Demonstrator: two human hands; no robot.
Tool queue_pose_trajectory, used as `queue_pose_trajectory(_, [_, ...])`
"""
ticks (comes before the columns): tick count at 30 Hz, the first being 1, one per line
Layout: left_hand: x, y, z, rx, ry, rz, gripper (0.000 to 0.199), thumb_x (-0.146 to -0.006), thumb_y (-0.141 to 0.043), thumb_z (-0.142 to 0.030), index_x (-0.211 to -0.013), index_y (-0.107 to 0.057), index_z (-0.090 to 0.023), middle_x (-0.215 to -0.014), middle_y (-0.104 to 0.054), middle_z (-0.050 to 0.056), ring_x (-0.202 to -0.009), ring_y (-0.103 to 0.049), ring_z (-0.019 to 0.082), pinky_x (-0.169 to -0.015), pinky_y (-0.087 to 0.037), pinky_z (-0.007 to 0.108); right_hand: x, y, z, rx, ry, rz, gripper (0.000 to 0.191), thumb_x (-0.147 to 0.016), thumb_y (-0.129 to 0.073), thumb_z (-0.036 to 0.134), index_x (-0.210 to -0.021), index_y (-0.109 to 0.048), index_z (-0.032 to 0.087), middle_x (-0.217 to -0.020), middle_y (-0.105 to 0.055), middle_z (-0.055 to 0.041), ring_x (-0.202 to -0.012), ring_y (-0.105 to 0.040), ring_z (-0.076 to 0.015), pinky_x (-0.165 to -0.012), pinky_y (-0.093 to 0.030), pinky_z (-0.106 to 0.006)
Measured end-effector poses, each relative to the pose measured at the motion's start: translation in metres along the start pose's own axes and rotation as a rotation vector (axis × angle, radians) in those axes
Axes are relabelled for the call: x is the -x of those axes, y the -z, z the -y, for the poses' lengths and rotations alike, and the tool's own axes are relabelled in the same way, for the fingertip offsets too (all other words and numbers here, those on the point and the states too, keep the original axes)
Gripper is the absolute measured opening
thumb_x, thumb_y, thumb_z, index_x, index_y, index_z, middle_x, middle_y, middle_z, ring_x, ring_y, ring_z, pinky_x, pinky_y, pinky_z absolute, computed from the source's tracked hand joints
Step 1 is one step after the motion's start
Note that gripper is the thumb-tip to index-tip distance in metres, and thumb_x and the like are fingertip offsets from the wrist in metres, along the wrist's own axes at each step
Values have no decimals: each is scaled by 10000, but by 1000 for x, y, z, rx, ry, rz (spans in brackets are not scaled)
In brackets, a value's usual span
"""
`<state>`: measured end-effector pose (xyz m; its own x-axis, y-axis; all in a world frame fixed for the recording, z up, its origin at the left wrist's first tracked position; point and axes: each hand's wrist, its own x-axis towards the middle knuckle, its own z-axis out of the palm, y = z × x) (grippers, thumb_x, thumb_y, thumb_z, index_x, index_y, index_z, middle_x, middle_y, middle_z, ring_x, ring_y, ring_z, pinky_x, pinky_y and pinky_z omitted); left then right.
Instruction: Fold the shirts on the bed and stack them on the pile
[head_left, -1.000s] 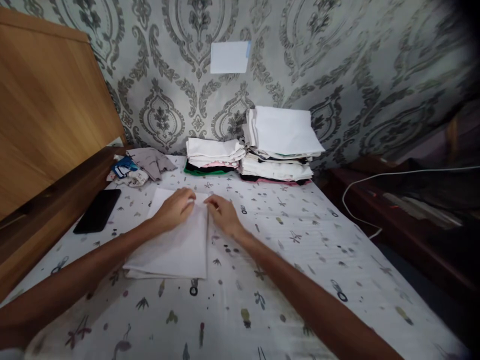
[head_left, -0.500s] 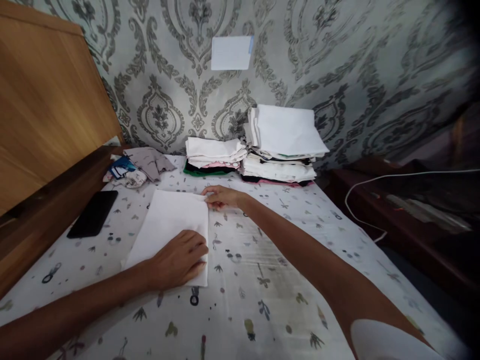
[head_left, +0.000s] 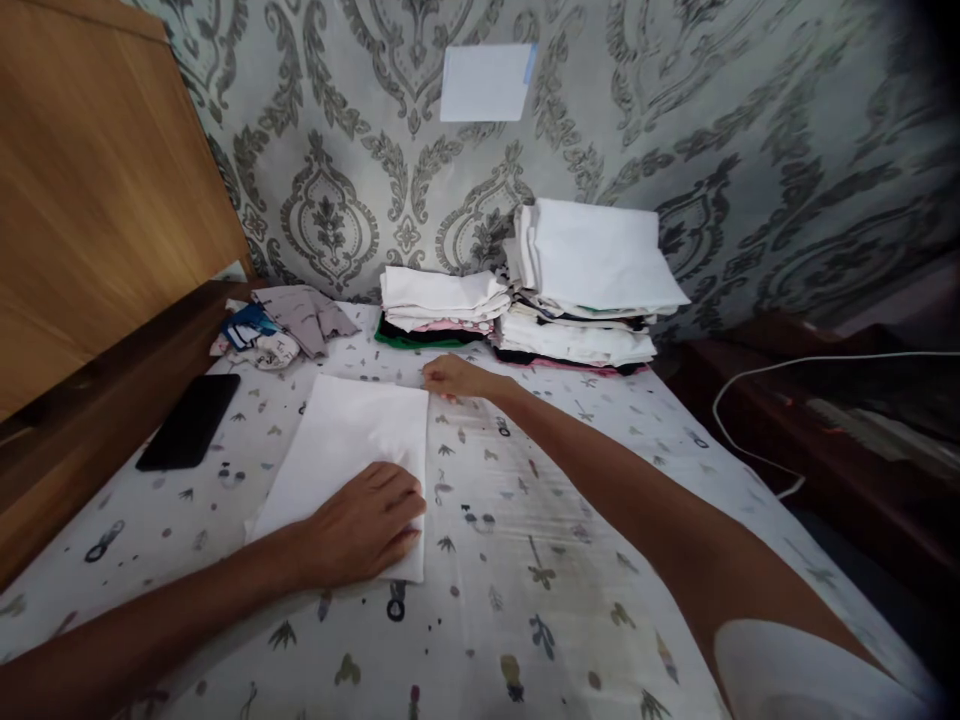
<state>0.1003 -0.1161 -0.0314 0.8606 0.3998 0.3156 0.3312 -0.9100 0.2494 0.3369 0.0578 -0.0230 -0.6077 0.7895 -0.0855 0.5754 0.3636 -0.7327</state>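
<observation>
A folded white cloth (head_left: 352,430) lies flat on the patterned bedsheet (head_left: 517,560). My left hand (head_left: 367,525) rests on its lower right part, fingers slightly bent and spread over the cloth near the right edge. At the cloth's top right corner is my right hand (head_left: 450,378), its fingers closed in a pinch; whether fabric is between the fingertips is too small to tell.
Two stacks of folded clothes, a low one (head_left: 442,295) and a taller one (head_left: 600,260), stand against the wall. Crumpled clothes (head_left: 289,325) and a black phone (head_left: 190,422) lie at the left. A white cable (head_left: 750,370) hangs at the right.
My right hand's fingers have drawn closer together at the cloth's top right corner. My left hand stays on the cloth. The view has shifted slightly.
</observation>
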Motion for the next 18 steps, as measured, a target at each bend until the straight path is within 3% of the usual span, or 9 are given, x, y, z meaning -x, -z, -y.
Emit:
queue_pose_trajectory(5, [2, 0, 5, 193, 67, -44, 147, -983, -426, -226, -1020, -562, -183, -1051, -642, 109, -988, -568, 236, -897, -466, 396, 10, -17, -1, -23, -70, -159, 96, -817, -563, 161, -729, -557, 199, -533, -527, 56, -477, -485, -107, -535, -343, -220])
queue_pose_trajectory(8, [5, 6, 13, 491, 271, -165, 182, -997, -424, -265, -1042, -578, -179, -1017, -643, 87, -961, -595, 208, -851, -483, 341, 39, -44, 18, -32, -69, -396, 41, -856, -535, 181, -841, -567, 203, -603, -527, 41, -570, -504, -125, -586, -357, -233])
queue_pose_trajectory(10, [7, 13, 20, 650, 423, -262, 183, -986, -463, -307, -1008, -590, -178, -967, -641, 63, -912, -608, 185, -805, -492, 305, 70, -66, 39, -34, -34, -473, 75, -892, -534, 250, -834, -551, 205, -644, -540, 23, -602, -502, -132, -603, -369, -246])
queue_pose_trajectory(14, [9, 27, 31, 756, 552, -387, 187, -929, -552, -342, -929, -617, -167, -905, -645, 38, -869, -614, 164, -790, -505, 286, 136, -115, 81, 26, 63, -328, 230, -929, -544, 423, -839, -547, 212, -716, -594, -4, -606, -483, -131, -606, -381, -262])
queue_pose_trajectory(18, [9, 28, 42, 773, 626, -452, 156, -869, -569, -309, -890, -622, -164, -867, -650, 32, -839, -614, 159, -751, -511, 280, 167, -156, 101, 257, 156, -220, 211, -919, -578, 415, -924, -580, 204, -840, -638, -46, -677, -521, -155, -583, -346, -265])
